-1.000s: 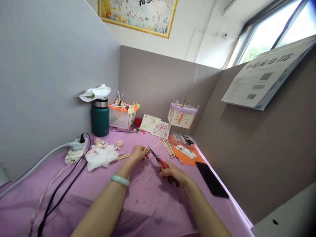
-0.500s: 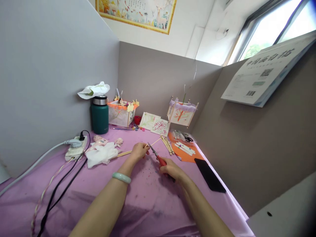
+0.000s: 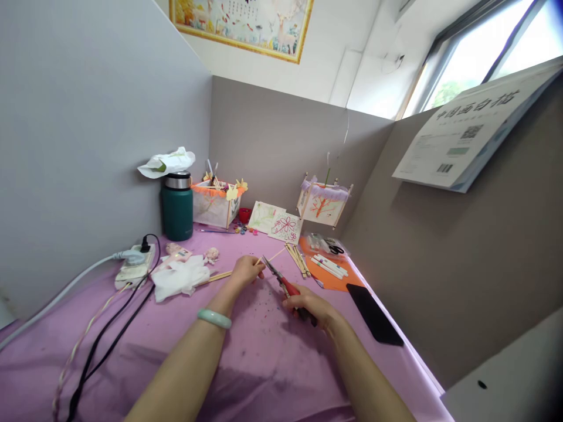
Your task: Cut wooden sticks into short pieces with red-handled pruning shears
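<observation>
My left hand (image 3: 247, 269) is closed around a thin wooden stick (image 3: 276, 254), which points up and to the right beyond the fingers. My right hand (image 3: 308, 303) grips slim-jawed pliers (image 3: 290, 287) with red and black handles. Their jaw tips are at the stick, just right of my left fingertips; whether they bite it I cannot make out. More wooden sticks (image 3: 297, 260) lie in a bundle beyond the pliers. Other sticks (image 3: 215, 277) stick out from behind my left hand.
White tissue (image 3: 182, 282), a power strip (image 3: 134, 269) with cables and a green bottle (image 3: 177, 208) stand left. A decorated box (image 3: 215, 205), drawn cards (image 3: 285, 226) and a paper lantern-like frame (image 3: 323, 205) are behind. Markers (image 3: 329, 266) and a black phone-like slab (image 3: 373, 313) lie right.
The handles of the pliers have spread a little in my right hand. The jaws stay near the stick, and my left hand has hardly moved.
</observation>
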